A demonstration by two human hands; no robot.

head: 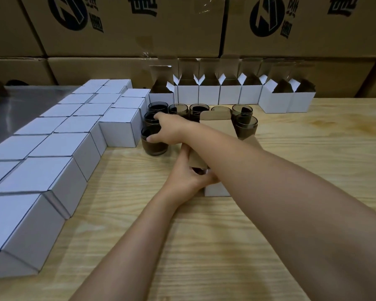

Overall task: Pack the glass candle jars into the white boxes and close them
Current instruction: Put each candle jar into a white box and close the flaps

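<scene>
at six o'clock the left hand (pixel 189 177) is curling its fingers round the front of an open box (pixel 217 189), holding it down on the table (pixel 226 246). the right forearm is crossing straight over this box, passing just beside the raised flap (pixel 217 127) on its twelve o'clock side. a careless pull back is likely to be bending that flap, and the box, steadied by one hand only, is at risk of tipping as a weight is going in. further out, toward eleven o'clock, the right hand (pixel 165 129) is spreading wide over the nearest jar (pixel 154 148), with the thumb touching its near rim and the forefinger reaching to the one behind; it is not showing a closed grasp. this jar is sitting on the table close against its neighbour and near the closed boxes (pixel 52 148) at nine o'clock, so a tilted lift is risking glass knocking glass, and smooth glass taken by the rim is liable to be slipping. the other jars (pixel 199 109) are crowding at twelve o'clock. the table is showing pale wood grain, giving way to a metal sheet (pixel 30 98) at ten o'clock. the closed boxes are running in rows from eight to eleven o'clock, empty boxes (pixel 208 94) are standing with flaps up at twelve to one o'clock, and big printed cartons (pixel 139 29) are rising behind them like a wall.
</scene>
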